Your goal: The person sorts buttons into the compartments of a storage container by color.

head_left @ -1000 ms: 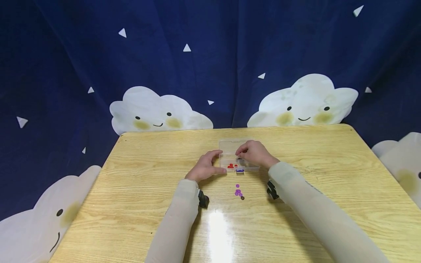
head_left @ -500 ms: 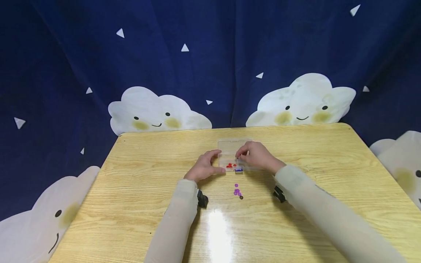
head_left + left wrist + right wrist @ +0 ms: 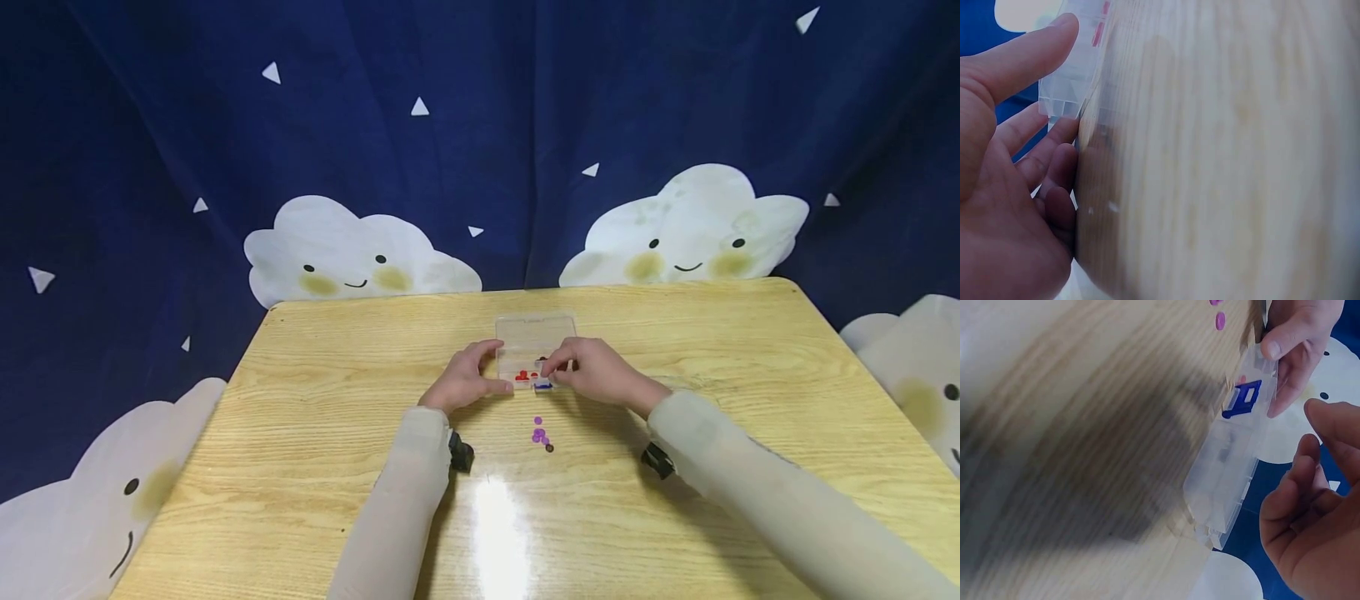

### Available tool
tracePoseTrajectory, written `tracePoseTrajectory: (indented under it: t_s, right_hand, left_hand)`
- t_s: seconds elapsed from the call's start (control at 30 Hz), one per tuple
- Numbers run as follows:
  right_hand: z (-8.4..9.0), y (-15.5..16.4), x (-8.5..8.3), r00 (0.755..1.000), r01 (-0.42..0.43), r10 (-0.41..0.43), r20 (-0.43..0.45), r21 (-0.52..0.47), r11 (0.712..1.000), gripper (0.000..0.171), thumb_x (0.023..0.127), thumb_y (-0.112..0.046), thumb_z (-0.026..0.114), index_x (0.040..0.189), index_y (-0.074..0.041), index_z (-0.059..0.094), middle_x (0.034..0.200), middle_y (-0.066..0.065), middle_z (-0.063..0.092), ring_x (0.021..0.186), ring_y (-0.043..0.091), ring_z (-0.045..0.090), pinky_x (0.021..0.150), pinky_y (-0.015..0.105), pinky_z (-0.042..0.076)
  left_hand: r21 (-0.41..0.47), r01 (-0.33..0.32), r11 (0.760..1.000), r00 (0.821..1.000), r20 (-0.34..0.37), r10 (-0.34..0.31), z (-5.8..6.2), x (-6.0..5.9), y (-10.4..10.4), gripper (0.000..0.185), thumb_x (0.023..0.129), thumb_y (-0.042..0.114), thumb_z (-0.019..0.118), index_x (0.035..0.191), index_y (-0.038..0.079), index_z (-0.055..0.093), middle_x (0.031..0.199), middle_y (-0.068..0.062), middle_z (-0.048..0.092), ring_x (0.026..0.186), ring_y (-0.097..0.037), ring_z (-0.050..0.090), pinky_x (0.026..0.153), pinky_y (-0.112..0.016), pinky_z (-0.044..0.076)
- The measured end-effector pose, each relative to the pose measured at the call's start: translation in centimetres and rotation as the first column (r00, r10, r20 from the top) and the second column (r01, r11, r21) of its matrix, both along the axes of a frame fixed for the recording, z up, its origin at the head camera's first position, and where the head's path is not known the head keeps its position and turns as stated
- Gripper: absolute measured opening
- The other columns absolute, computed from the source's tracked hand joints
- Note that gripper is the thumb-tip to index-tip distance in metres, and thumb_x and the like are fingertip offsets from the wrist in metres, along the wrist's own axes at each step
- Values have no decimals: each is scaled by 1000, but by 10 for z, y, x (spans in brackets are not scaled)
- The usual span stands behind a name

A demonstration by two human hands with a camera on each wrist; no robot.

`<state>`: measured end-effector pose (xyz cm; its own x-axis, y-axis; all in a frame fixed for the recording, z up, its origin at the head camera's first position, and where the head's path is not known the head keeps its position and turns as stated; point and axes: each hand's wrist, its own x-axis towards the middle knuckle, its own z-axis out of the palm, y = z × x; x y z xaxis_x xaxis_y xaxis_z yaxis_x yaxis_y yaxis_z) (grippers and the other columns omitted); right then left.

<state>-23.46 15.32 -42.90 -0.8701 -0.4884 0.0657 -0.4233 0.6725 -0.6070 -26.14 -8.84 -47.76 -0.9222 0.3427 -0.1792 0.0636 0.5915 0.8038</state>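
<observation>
Right hand [image 3: 592, 373] has drawn nearer along clear box [image 3: 534, 340].

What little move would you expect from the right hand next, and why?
Probably the right hand reaches down to the purple pieces lying loose on the table and pinches one. The left hand holds the clear box at its left side, red pieces already lie inside, and the right hand's fingers look empty in the wrist view.
</observation>
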Motion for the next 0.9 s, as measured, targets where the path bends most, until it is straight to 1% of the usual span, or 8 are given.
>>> tracePoseTrajectory:
  t_s: [0.17, 0.33, 0.5, 0.63, 0.77, 0.9]
  right_hand:
    - [-4, 0, 8, 1000, -27, 27, 8, -13, 1000, 15, 89, -3, 68, 90, -12, 79, 86, 1, 68, 78, 11, 53, 69, 27, 44]
    - [-8, -1, 20, 998, -67, 68, 15, -15, 998, 12, 88, -5, 70, 91, -12, 79, 86, -1, 68, 75, 9, 51, 67, 24, 44]
    - [-16, 3, 33, 990, -138, 139, 14, -21, 990, 11, 86, -4, 72, 88, -13, 79, 84, -3, 67, 72, 4, 51, 66, 22, 46]
    - [-22, 5, 42, 986, -161, 162, 44, -22, 987, 12, 85, -6, 73, 87, -16, 79, 86, -6, 68, 77, 2, 54, 70, 22, 47]
    - [-25, 6, 47, 983, -173, 174, 64, -31, 985, 13, 85, -7, 74, 86, -18, 80, 86, -7, 68, 80, 3, 55, 72, 22, 47]
    - [-29, 6, 49, 977, -198, 200, 78, -39, 979, 14, 84, -6, 74, 87, -18, 81, 83, -7, 67, 77, 1, 54, 71, 21, 47]
  left_hand:
    - [0, -1, 1000, 1000, 1, 1, 0, -1, 0, 80, 81, 27, 82, 151, 22, 43, 148, -8, 49, 126, -28, 48, 110, -46, 41]
    - [-3, -1, 1000, 1000, 4, 1, 0, -1, 0, 81, 81, 27, 82, 151, 22, 42, 149, -8, 48, 129, -29, 47, 111, -47, 41]
    - [-5, 3, 1000, 1000, -3, -3, 1, -1, 0, 80, 81, 28, 82, 151, 21, 43, 148, -8, 49, 126, -27, 48, 110, -47, 41]
    - [1, 3, 1000, 1000, -4, -3, 2, 0, 0, 80, 81, 26, 82, 151, 21, 43, 147, -8, 49, 125, -27, 47, 110, -46, 40]
    - [10, 3, 1000, 1000, 3, -3, 2, 0, 1, 80, 81, 26, 82, 151, 21, 42, 148, -8, 49, 125, -28, 47, 111, -46, 40]
    - [9, 1, 1000, 1000, 2, -1, 0, 0, 1, 80, 81, 26, 82, 151, 21, 43, 148, -8, 48, 126, -28, 47, 111, -46, 39]
